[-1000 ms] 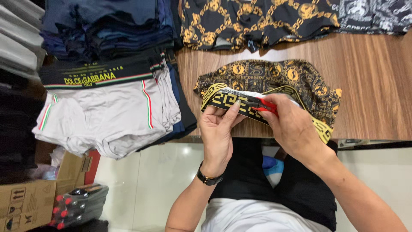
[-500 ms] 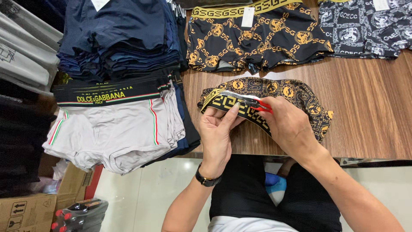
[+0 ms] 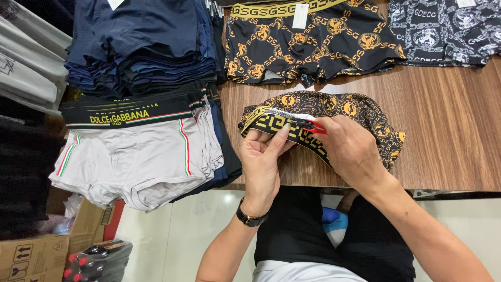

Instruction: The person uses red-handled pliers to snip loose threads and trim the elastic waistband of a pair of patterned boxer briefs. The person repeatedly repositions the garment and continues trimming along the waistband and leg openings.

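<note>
Both hands, left hand [image 3: 263,156] and right hand [image 3: 355,151], still grip the patterned briefs [image 3: 339,107]; nothing shifted.

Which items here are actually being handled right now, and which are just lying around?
In hand:
black-and-gold briefs, waistband held by left hand and right hand
small red tool at the right fingertips

Lying about:
white briefs stack
navy stack
gold-print briefs
wooden table

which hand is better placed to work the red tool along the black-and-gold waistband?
Right. The right hand already pinches the red tool at the waistband; the left hand is busy pinning the band.
</note>
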